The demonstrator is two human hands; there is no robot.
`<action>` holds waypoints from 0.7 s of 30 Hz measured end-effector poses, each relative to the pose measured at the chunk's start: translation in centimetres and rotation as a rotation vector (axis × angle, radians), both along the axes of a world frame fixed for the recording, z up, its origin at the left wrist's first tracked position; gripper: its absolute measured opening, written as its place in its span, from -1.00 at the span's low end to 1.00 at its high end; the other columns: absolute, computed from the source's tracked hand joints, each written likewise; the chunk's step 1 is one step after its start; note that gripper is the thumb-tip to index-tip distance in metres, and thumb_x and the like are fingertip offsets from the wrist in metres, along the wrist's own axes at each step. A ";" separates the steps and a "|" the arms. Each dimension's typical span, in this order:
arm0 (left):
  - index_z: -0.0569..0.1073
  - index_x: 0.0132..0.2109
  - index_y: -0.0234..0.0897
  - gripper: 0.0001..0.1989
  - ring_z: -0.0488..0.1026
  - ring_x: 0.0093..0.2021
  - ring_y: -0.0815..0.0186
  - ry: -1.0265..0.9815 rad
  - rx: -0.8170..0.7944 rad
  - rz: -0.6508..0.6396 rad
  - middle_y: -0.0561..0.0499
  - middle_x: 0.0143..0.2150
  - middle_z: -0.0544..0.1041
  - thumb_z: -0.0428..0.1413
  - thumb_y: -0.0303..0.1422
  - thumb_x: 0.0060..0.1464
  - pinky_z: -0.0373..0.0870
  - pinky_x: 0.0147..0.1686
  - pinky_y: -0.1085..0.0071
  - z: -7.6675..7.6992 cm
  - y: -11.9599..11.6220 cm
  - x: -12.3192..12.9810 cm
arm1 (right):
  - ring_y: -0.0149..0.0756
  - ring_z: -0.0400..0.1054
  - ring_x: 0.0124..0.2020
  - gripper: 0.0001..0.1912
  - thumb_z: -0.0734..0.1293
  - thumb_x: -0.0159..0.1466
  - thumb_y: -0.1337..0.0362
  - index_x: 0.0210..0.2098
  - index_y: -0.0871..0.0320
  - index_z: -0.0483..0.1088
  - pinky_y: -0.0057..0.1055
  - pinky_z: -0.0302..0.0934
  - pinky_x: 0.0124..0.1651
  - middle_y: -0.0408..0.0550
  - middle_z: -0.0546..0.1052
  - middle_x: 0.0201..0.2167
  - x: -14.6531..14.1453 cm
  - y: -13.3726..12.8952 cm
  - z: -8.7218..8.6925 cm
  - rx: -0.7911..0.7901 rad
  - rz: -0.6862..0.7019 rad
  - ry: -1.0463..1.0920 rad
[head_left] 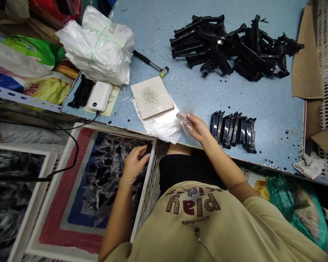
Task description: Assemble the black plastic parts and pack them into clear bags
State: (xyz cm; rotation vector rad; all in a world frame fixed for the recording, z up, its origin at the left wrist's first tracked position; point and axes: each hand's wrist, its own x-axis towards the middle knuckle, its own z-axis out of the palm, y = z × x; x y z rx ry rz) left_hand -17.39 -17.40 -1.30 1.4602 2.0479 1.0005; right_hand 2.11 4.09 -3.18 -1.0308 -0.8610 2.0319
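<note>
My right hand [198,127] pinches a clear plastic bag [186,118] above the table's front edge, beside a stack of thin white bags [164,127]. The bag looks thin and crumpled, with nothing visible inside. Just right of this hand stands a row of several black plastic parts [232,131]. My left hand [135,163] hovers over a white crate [150,160] at the table's left front. Its fingers are loosely bent, the thumb is apart from them, and I see nothing held. Under it lie black parts in clear bags [104,174].
A heap of black parts [235,47] covers the back right of the blue table. A grit-covered square board [151,97] rests on the white bags. Behind it are a small hammer [153,65] and a tied bag bundle [101,43]. A cable [75,145] hangs from a white device [100,95].
</note>
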 end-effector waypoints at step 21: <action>0.48 -0.27 -0.29 -0.61 0.55 -0.39 0.43 -1.385 0.122 0.152 0.05 -0.37 0.58 0.45 -0.15 -0.01 0.51 -0.34 0.51 -1.4 18.6 12.1 | -0.10 0.39 0.26 -0.65 0.35 0.35 0.01 0.01 0.07 0.46 -0.02 0.29 0.36 0.05 0.53 0.16 5.1 2.4 5.1 0.358 -0.095 -0.054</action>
